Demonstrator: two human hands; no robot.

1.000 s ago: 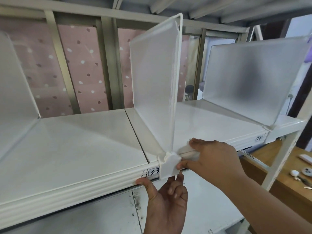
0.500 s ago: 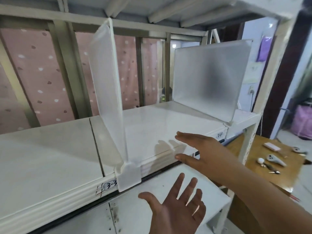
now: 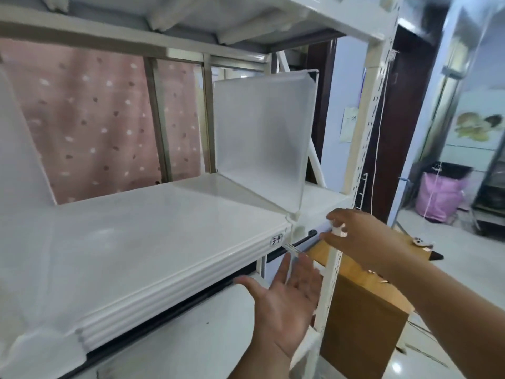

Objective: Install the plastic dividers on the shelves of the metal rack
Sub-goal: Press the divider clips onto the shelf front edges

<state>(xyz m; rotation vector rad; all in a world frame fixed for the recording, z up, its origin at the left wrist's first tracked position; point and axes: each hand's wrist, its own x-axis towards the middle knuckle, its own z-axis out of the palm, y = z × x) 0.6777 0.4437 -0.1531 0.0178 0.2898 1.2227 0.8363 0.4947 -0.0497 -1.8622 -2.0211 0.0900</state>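
Observation:
A frosted plastic divider (image 3: 262, 138) stands upright on the white shelf (image 3: 153, 242) of the metal rack, its clip (image 3: 296, 224) over the front edge beside the label "3-4". Another divider (image 3: 19, 149) stands at the far left, its clip (image 3: 46, 354) on the front lip. My left hand (image 3: 284, 305) is open, palm up, below the shelf's front edge and holds nothing. My right hand (image 3: 363, 237) has its fingers apart at the shelf's front edge, just right of the first divider's clip and against the rack's upright (image 3: 366, 132).
A lower shelf (image 3: 177, 340) lies under my left hand. A brown wooden table (image 3: 363, 318) stands right of the rack with small items (image 3: 420, 240) on it. A pink bag (image 3: 440, 198) sits on the floor beyond. A pink dotted curtain (image 3: 95, 127) hangs behind the rack.
Both hands let go of the middle divider's clip and moved right along the shelf. My view swung right, so that divider is now at the far left.

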